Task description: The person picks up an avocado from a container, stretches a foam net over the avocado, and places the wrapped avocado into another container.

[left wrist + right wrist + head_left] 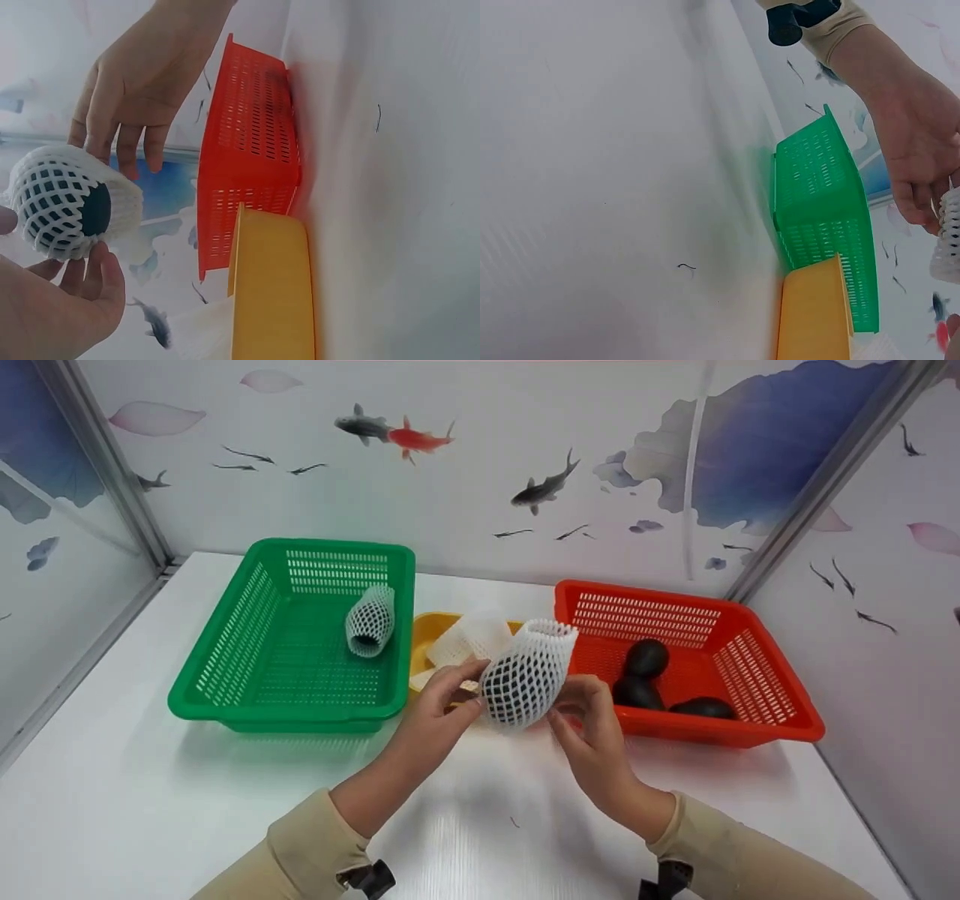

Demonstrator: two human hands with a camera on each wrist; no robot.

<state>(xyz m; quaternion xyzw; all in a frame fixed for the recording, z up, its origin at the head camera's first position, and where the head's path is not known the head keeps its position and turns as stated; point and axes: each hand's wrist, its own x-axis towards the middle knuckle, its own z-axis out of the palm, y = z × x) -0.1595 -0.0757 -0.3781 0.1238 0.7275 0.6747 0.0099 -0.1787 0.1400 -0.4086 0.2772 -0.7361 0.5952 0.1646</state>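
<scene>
Between both hands, above the table, is a white foam net sleeve (551, 645) stretched around a dark oval fruit (96, 210) that looks like an avocado. My left hand (439, 712) holds its left side between thumb and fingers. The thumb and fingers of my right hand (600, 739) grip the right side, low down. The sleeve's loose end points up and to the right in the head view. Bare dark skin shows through an opening in the left wrist view. Only an edge of the sleeve appears in the right wrist view.
A green basket (187, 709) at left holds one netted fruit (370, 619). The red basket (810, 729) at right contains several dark fruits (646, 658). Between them, a yellow basket (421, 634) carries white net sleeves (480, 636). A small dark thread (514, 822) lies on the white table (480, 862).
</scene>
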